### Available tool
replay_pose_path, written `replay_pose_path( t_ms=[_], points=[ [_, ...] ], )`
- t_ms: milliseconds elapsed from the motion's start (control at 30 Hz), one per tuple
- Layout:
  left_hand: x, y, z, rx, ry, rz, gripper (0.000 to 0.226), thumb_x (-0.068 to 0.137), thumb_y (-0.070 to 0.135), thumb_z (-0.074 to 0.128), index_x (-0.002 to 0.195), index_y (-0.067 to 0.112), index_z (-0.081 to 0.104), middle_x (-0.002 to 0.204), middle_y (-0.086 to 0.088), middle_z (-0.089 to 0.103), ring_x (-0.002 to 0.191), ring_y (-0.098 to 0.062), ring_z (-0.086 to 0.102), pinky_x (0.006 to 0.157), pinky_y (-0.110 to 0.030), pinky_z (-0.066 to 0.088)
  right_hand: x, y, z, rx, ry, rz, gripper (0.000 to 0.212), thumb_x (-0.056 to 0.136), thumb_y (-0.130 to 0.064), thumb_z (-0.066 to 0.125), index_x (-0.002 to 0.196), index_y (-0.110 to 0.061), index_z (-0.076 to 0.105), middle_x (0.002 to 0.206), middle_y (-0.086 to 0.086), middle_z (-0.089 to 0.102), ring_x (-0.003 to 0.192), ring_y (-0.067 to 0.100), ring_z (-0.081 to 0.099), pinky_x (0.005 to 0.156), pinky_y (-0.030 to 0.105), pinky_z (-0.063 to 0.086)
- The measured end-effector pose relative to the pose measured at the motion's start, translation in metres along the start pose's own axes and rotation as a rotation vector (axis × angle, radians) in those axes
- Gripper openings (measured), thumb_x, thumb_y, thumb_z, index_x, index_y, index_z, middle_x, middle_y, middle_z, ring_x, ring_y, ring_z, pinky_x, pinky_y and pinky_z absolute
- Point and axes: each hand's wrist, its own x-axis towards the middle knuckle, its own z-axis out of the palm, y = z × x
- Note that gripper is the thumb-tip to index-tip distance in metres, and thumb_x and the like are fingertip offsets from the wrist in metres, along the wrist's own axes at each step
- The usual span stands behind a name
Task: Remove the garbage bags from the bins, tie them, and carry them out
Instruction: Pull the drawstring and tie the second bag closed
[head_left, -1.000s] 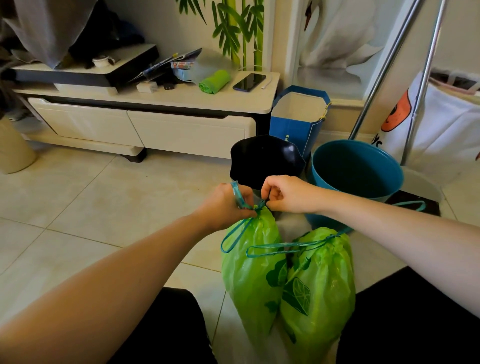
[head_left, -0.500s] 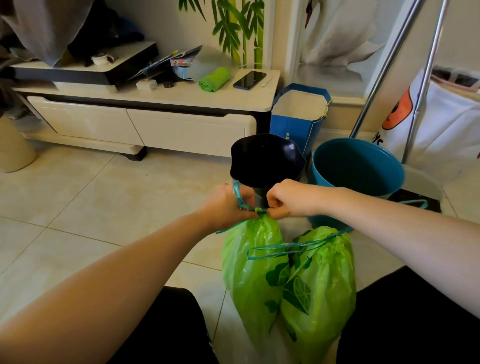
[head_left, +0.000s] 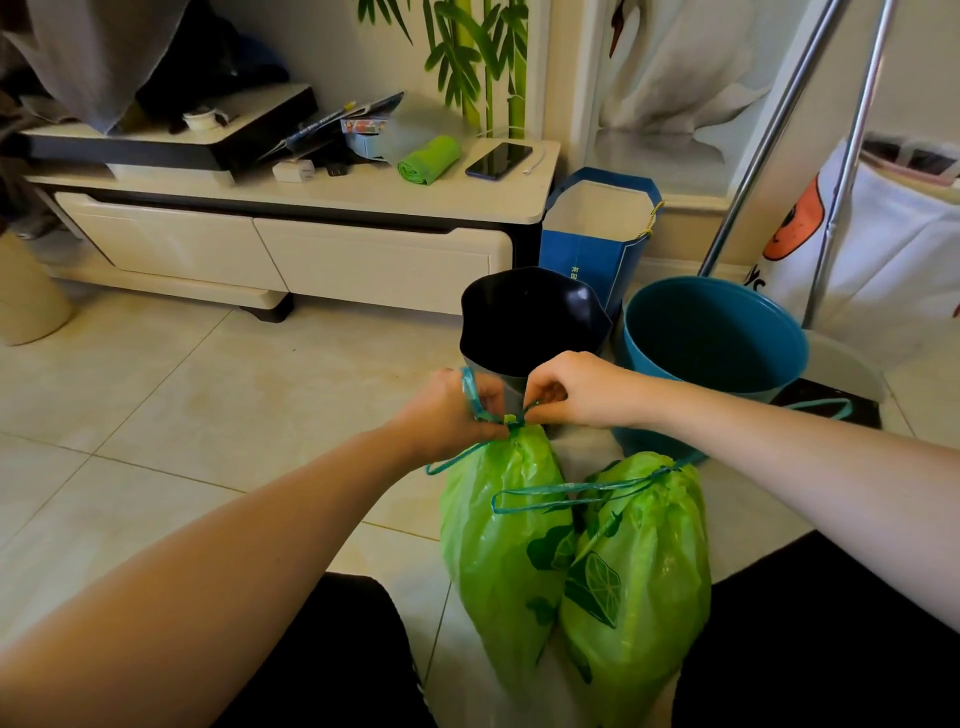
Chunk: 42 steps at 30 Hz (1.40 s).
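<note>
Black bin (head_left: 530, 317) and teal bin (head_left: 711, 332) at the far side, both showing bare insides, no liners. Two green bags on the floor in front. Left hand (head_left: 452, 410) and right hand (head_left: 566, 389) pinch the drawstring (head_left: 511, 418) atop the left bag (head_left: 498, 535); right bag (head_left: 639, 566) sits touching it, cinched.

Soft daylight from the right, dim upper-left corner, wide-angle bending at edges, slight softness throughout.
</note>
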Motion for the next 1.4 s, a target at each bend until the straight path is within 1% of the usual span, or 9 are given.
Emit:
replay_pose_path(
  t_ms=[233,367,633,900,967,1100,1167,1300,1400],
  points=[
    [0.003,-0.004,0.001,-0.051,0.02,-0.014,0.028,0.07,0.017,0.081,0.065,0.029,0.056,0.07,0.01,0.06,0.066,-0.012,0.058,0.065,-0.037,0.054,0.001,-0.003,-0.005,0.406,0.022,0.136,0.027,0.089,-0.024,0.063,0.093,0.002,0.068,0.085,0.009,0.065,0.076,0.01,0.059,0.062,0.017,0.051],
    [0.003,-0.004,0.001,-0.063,0.023,-0.019,0.026,0.07,0.016,0.081,0.066,0.028,0.057,0.072,0.006,0.062,0.069,-0.017,0.061,0.066,-0.039,0.055,0.002,-0.005,-0.004,0.515,0.043,0.163,0.015,0.088,-0.023,0.064,0.086,-0.009,0.068,0.086,0.011,0.067,0.073,0.011,0.06,0.06,0.018,0.049],
    [0.003,-0.004,-0.001,-0.051,0.028,-0.038,0.02,0.07,0.016,0.081,0.066,0.018,0.061,0.071,0.002,0.064,0.064,-0.012,0.058,0.065,-0.04,0.055,-0.002,-0.006,-0.013,0.069,-0.017,0.024,0.011,0.085,-0.015,0.066,0.082,-0.018,0.056,0.056,-0.008,0.05,0.048,0.003,0.042,0.055,0.02,0.038],
    [0.002,-0.001,-0.002,-0.048,0.026,-0.038,0.018,0.072,0.018,0.081,0.071,0.01,0.065,0.075,-0.003,0.068,0.069,-0.016,0.062,0.065,-0.037,0.055,-0.01,0.004,-0.035,-0.469,0.341,0.047,0.007,0.087,-0.018,0.052,0.092,-0.021,0.056,0.091,-0.005,0.048,0.08,0.018,0.048,0.062,0.032,0.037],
    [0.003,-0.001,-0.003,-0.058,0.034,-0.045,0.018,0.072,0.018,0.081,0.071,0.011,0.065,0.076,-0.003,0.067,0.069,-0.017,0.062,0.065,-0.036,0.054,-0.009,0.004,-0.035,-0.278,0.387,0.117,0.011,0.089,-0.017,0.051,0.093,-0.017,0.062,0.093,-0.001,0.054,0.081,0.02,0.054,0.067,0.036,0.046],
    [0.003,-0.002,-0.004,-0.053,0.036,-0.046,0.018,0.072,0.019,0.081,0.07,0.013,0.064,0.074,0.0,0.064,0.069,-0.015,0.06,0.064,-0.032,0.051,-0.007,-0.002,-0.035,0.705,0.32,0.326,0.015,0.093,-0.011,0.051,0.095,-0.011,0.066,0.091,0.008,0.072,0.084,0.017,0.068,0.08,0.03,0.054],
    [0.003,-0.003,-0.004,-0.055,0.033,-0.057,0.018,0.072,0.018,0.081,0.071,0.012,0.064,0.075,-0.001,0.065,0.069,-0.015,0.06,0.063,-0.03,0.051,-0.009,-0.001,-0.037,0.977,0.319,0.346,0.012,0.095,-0.012,0.051,0.093,-0.011,0.063,0.077,0.007,0.067,0.075,0.016,0.067,0.08,0.033,0.056],
    [0.003,-0.004,-0.006,-0.053,0.021,-0.078,0.021,0.072,0.019,0.081,0.067,0.018,0.061,0.069,0.009,0.059,0.062,-0.003,0.054,0.057,-0.018,0.042,-0.009,0.009,-0.044,0.595,0.468,0.337,0.01,0.09,-0.024,0.06,0.089,-0.014,0.062,0.068,0.0,0.049,0.061,0.01,0.049,0.053,0.019,0.049],
    [0.003,-0.003,-0.012,-0.083,-0.039,-0.107,0.019,0.073,0.022,0.081,0.068,0.022,0.063,0.072,0.004,0.064,0.065,-0.007,0.057,0.061,-0.021,0.048,-0.012,0.019,-0.048,0.208,0.494,0.237,0.005,0.088,-0.02,0.063,0.087,-0.016,0.063,0.063,-0.005,0.052,0.058,0.009,0.047,0.059,0.024,0.043]
  ],
)
